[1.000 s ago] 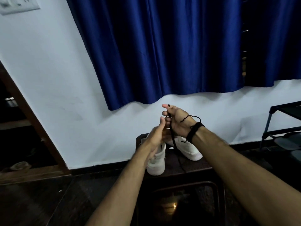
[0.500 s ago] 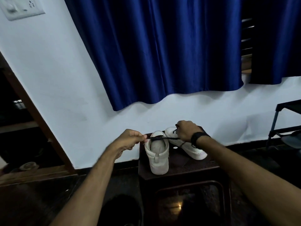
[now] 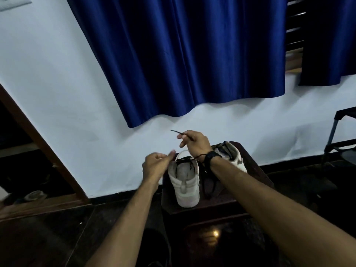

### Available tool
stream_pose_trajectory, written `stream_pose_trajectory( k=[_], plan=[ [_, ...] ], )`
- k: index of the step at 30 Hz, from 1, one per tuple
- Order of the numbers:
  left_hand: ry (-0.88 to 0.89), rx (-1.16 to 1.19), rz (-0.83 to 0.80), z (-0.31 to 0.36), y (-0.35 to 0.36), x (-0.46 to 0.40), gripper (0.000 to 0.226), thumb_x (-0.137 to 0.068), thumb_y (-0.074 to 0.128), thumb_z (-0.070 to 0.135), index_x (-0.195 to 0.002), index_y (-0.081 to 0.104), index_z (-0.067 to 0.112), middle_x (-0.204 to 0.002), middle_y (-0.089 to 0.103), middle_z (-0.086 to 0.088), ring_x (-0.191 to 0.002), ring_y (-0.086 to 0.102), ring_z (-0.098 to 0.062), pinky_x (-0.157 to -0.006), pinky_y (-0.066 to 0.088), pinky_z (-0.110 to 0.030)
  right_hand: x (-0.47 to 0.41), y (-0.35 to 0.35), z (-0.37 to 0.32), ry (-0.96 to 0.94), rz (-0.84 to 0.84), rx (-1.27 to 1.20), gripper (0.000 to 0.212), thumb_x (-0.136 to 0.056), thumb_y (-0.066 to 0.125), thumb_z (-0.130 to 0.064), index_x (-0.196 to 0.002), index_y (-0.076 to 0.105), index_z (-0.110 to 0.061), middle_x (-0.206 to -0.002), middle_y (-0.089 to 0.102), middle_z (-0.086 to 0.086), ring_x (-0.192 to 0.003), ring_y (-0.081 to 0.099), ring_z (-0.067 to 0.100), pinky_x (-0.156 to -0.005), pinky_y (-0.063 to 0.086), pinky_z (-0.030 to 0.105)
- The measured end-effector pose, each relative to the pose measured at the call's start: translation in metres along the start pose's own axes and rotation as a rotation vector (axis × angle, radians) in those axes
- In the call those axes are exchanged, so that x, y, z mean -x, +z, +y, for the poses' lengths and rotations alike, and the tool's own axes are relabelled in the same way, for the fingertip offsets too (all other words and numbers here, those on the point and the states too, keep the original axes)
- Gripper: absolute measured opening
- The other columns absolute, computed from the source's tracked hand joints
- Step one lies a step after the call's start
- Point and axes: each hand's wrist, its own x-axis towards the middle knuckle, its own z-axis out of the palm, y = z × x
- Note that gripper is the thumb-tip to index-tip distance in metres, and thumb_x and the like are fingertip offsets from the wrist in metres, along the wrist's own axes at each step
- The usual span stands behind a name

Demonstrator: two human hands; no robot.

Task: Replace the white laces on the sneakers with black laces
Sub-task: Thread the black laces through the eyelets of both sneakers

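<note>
We are pinching the tip of the black lace (image 3: 182, 134) in our right hand (image 3: 196, 144), raised above the near sneaker (image 3: 184, 182), fingers curled round the strand. Our left hand (image 3: 156, 166) is hovering by the sneaker's left side with fingers curled; we cannot tell whether it is gripping lace. Both white sneakers are sitting on the dark stool (image 3: 256, 170), the far sneaker (image 3: 230, 155) just behind our right wrist. A blue curtain (image 3: 183, 54) is hanging above.

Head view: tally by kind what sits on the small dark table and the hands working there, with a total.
White sneakers: 2, near one, far one
Black laces in view: 1
Hands: 2, left hand, right hand
Total: 5
</note>
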Motion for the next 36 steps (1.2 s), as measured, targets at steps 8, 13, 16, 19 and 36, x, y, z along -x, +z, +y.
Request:
stream_pose_trajectory(
  k=[8,13,16,19,36],
  plan=[
    [-0.001,0.026,0.149,-0.051,0.035,-0.005,0.036,-0.093,0.062,0.029,-0.065,0.065,0.006,-0.065,0.063,-0.011,-0.068,0.058,-0.029,-0.062,0.047,-0.036,-0.003,0.036,0.036,0.04,-0.122,0.312,0.019,-0.092,0.06,-0.025,-0.103,0.075,-0.023,-0.099,0.075,-0.002,-0.097,0.066,0.013,-0.086,0.049,0.023],
    [-0.124,0.467,0.116,-0.068,0.047,-0.008,0.031,-0.097,0.061,0.027,-0.074,0.065,0.006,-0.079,0.057,-0.006,-0.076,0.051,-0.017,-0.066,0.044,-0.029,0.002,0.03,0.051,0.062,0.043,0.324,0.028,-0.088,0.056,-0.011,-0.104,0.076,-0.021,-0.109,0.073,0.001,-0.104,0.066,0.019,-0.095,0.05,0.026],
    [-0.169,0.582,0.158,-0.069,0.055,-0.003,0.034,-0.097,0.061,0.03,-0.073,0.063,0.005,-0.077,0.056,-0.005,-0.073,0.05,-0.018,-0.069,0.044,-0.03,0.006,0.029,0.057,0.114,0.138,0.283,0.017,-0.085,0.063,-0.013,-0.092,0.078,-0.019,-0.093,0.075,0.004,-0.09,0.068,0.019,-0.082,0.052,0.023],
    [-0.171,0.632,0.207,-0.069,0.062,0.0,0.037,-0.096,0.063,0.031,-0.068,0.059,0.006,-0.076,0.049,-0.005,-0.073,0.045,-0.018,-0.068,0.041,-0.032,0.008,0.029,0.061,0.143,0.119,0.368,0.016,-0.081,0.063,-0.018,-0.087,0.076,-0.023,-0.088,0.074,0.006,-0.087,0.068,0.025,-0.076,0.055,0.03],
    [-0.124,0.682,0.28,-0.069,0.07,0.005,0.041,-0.096,0.06,0.038,-0.07,0.07,0.009,-0.068,0.062,-0.007,-0.072,0.056,-0.019,-0.07,0.048,-0.033,0.022,0.043,0.054,0.091,0.101,0.603,0.016,-0.088,0.055,-0.035,-0.095,0.069,-0.034,-0.093,0.072,-0.002,-0.09,0.066,0.023,-0.07,0.048,0.028]
  ],
)
